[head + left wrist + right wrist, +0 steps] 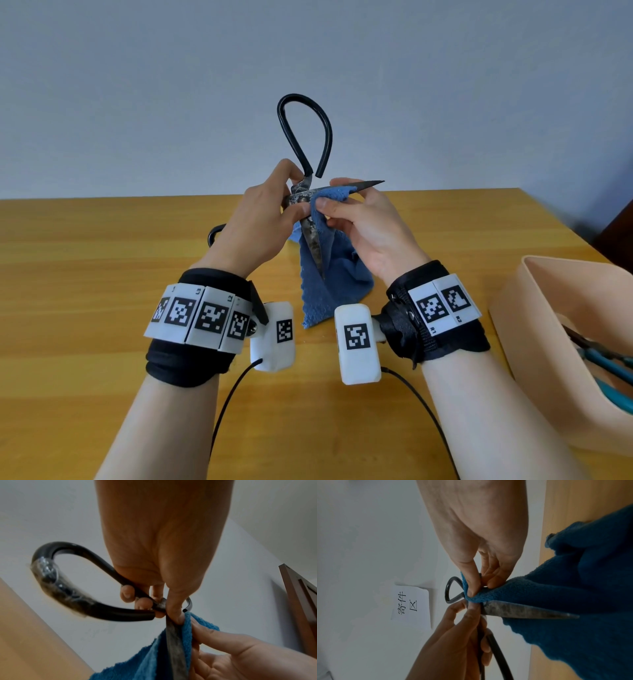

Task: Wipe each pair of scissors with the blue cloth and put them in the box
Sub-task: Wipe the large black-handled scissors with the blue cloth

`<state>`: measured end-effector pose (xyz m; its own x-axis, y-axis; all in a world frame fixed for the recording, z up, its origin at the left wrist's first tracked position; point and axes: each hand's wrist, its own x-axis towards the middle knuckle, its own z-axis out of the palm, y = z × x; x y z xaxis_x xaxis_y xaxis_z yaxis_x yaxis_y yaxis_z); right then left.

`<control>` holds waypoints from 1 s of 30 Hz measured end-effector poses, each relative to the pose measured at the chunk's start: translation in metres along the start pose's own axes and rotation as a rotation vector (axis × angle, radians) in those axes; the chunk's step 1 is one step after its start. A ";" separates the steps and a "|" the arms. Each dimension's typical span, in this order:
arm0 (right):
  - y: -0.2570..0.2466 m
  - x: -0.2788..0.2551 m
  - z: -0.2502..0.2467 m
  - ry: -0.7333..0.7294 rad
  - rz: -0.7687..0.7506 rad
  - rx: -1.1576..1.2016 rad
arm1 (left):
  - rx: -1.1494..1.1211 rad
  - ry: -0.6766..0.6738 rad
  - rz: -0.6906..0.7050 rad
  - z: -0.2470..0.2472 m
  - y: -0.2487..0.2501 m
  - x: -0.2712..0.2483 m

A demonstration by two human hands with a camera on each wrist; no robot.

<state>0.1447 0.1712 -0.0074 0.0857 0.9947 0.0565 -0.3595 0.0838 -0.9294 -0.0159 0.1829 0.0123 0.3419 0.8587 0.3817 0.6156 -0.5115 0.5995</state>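
Old dark scissors [315, 246] with black loop handles are held above the table, blades spread apart. My left hand [294, 205] grips them at the pivot; one handle loop [305, 137] stands up and one blade points down. My right hand [330, 207] pinches the blue cloth [329, 287] round the other blade, whose tip points right. The cloth hangs down to the table. In the left wrist view my left hand [150, 601] curls round the handle [51, 574]. In the right wrist view my right hand [476, 588] pinches the cloth [573, 601] by the blade [530, 613].
A peach box [534, 308] stands at the table's right edge, holding teal-handled scissors [609, 363]. The wooden table [102, 257] runs back to a pale wall. A paper note [411, 605] hangs on the wall, and a brown door frame [300, 601] is at the right.
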 end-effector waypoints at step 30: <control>0.000 0.002 -0.004 0.012 0.024 0.055 | 0.020 0.017 -0.003 0.001 -0.001 0.000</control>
<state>0.1485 0.1731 -0.0083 0.0875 0.9957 0.0301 -0.4124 0.0637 -0.9088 -0.0156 0.1835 0.0105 0.3283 0.8596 0.3916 0.6307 -0.5081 0.5865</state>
